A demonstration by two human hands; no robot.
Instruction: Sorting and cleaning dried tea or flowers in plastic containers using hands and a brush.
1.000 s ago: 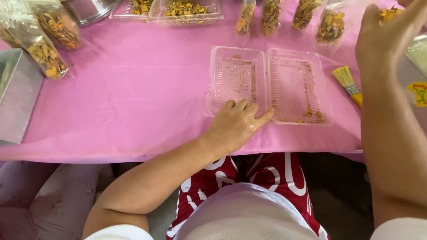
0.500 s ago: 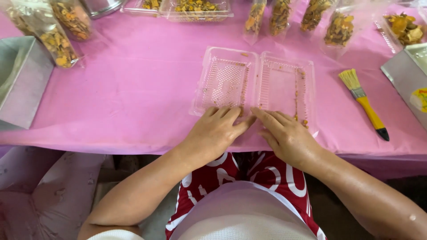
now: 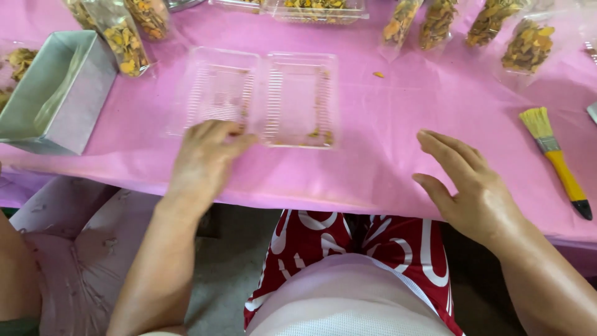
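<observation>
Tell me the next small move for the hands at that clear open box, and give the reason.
Probably bring the right hand back to the clear plastic box. It lies open and nearly empty on the pink table cover, with only crumbs inside. The left hand touches its near edge, while the right hand hovers apart and holds nothing, so one side is unsteadied.

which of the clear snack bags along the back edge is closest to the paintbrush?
The rightmost bag, holding orange-yellow pieces. It lies directly above the paintbrush; the other bags sit further left along the pink table.

Bare arms, white mesh top, red-white patterned shorts
</observation>
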